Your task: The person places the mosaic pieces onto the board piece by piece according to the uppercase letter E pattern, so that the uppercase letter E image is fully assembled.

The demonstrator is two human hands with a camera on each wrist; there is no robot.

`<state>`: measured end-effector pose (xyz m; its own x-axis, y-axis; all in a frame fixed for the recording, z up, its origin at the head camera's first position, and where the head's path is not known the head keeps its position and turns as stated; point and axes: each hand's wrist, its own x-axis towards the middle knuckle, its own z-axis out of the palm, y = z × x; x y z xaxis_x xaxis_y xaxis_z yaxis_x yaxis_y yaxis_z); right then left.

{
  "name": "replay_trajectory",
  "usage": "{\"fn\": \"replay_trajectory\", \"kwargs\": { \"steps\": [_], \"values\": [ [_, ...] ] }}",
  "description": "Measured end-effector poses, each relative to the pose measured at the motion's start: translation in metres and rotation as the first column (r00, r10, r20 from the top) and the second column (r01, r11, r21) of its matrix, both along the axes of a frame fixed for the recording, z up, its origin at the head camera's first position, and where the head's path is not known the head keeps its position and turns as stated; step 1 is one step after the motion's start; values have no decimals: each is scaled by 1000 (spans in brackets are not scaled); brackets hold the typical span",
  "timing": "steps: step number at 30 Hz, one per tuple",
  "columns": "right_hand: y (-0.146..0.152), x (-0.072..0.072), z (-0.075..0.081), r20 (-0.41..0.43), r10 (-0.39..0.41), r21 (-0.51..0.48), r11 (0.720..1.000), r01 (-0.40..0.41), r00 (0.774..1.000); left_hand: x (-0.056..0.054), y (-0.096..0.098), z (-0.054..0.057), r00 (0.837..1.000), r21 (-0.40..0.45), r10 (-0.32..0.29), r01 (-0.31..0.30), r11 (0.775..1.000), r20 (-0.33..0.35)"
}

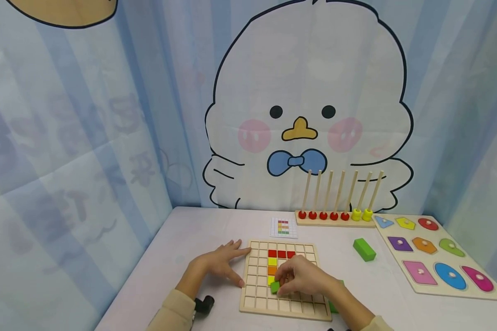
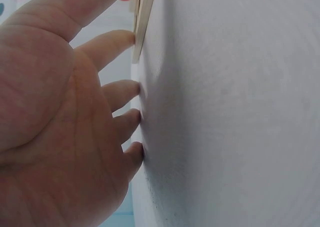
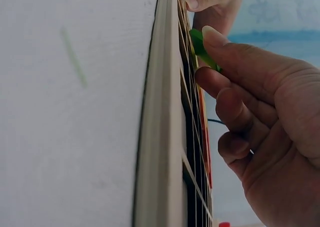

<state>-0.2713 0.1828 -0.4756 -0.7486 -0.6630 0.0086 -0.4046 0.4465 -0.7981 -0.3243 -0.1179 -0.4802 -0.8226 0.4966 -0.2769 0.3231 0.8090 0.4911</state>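
Note:
A wooden grid board (image 1: 254, 303) lies on the table between the two hands. My left hand (image 1: 221, 261) has its fingers spread, its thumb and index fingertip at the board's left edge; in the left wrist view the other fingertips meet the tabletop. Between thumb and index finger, my right hand (image 1: 304, 277) pinches a small green block (image 1: 275, 288), tilted close over the grid. Just above it on the board runs a column of yellow (image 1: 272, 261) and orange (image 1: 272, 271) squares, topped by a row of red squares (image 1: 281, 254). The right hand hides part of the grid.
Behind the board lies a pattern card (image 1: 284, 228). A peg abacus (image 1: 335, 220) with red and yellow beads stands at the back. To the right are a green box (image 1: 364, 249) and a shape puzzle board (image 1: 439, 257). Another green piece (image 1: 333, 307) is partly hidden under the right forearm.

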Motion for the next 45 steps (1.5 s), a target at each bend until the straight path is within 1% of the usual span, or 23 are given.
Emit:
{"fn": "replay_trajectory", "kwargs": {
  "steps": [3,10,19,31,37,45],
  "values": [
    [-1,0,-1,-17,2,6,1000,-2,1000,0,-1,0,1000,0,-5,5,1000,-3],
    [-3,0,-1,1,9,11,1000,-9,1000,1,-1,1,1000,0,-5,5,1000,-4],
    [-4,1,-3,-56,50,11,999,-50,997,1,-1,2,1000,0,-5,5,1000,-2],
    [-6,2,-1,-97,51,42,998,-47,994,3,0,4,1000,4,0,0,1000,2],
    [-4,1,-2,-100,49,25,999,-47,994,3,1,4,1000,3,0,0,1000,2],
    [-4,0,-4,-70,44,25,999,-42,997,2,0,4,1000,0,9,-9,1000,4]
  ]
}}
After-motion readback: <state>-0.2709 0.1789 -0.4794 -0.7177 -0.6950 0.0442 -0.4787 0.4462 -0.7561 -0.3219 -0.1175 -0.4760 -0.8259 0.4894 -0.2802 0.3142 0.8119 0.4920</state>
